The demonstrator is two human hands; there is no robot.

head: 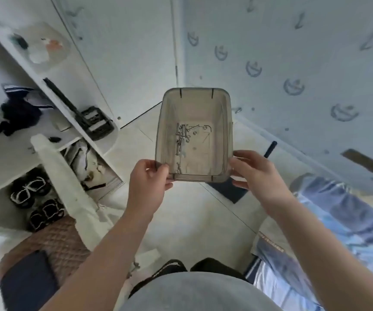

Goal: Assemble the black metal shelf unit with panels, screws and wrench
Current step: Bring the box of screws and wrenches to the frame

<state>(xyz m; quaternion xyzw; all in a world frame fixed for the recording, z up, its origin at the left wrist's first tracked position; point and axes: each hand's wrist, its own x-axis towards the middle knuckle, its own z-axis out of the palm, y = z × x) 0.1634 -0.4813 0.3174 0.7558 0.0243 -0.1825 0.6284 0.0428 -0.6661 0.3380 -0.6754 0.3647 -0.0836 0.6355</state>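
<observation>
Barely started, by my read: no black panel or frame of the shelf unit shows anywhere, so all the joining is left to do. What is ready is the hardware. A person stands holding a clear bin (226, 131) out at 12 o'clock from the body, above the floor. Loose screws (181, 135) lie on the bin's bottom, mostly toward its left side. A thin bent bar (209, 129) just right of them may be the wrench; too small to be sure.

The left hand (147, 182) pinches the bin's near left corner, thumb on the rim and fingers curled under. The right hand (255, 173) grips the near right corner the same way, thumb up on the edge and fingers wrapped below.

No work surface in sight, only pale tiled floor (192, 221) under the bin. A dark rod (269, 149) lies on it at 1 o'clock, beside the right hand; whether it is a shelf part I cannot tell.

- White shelving (73, 70) runs from 9 to 11 o'clock.
- Black shoes (37, 203) sit low on it at 8 o'clock.
- A brown quilted cushion (53, 239) is at 7 o'clock.
- A patterned wall (293, 52) fills 1 to 2 o'clock.
- A bed (338, 221) with blue covers is at 4 o'clock.
</observation>
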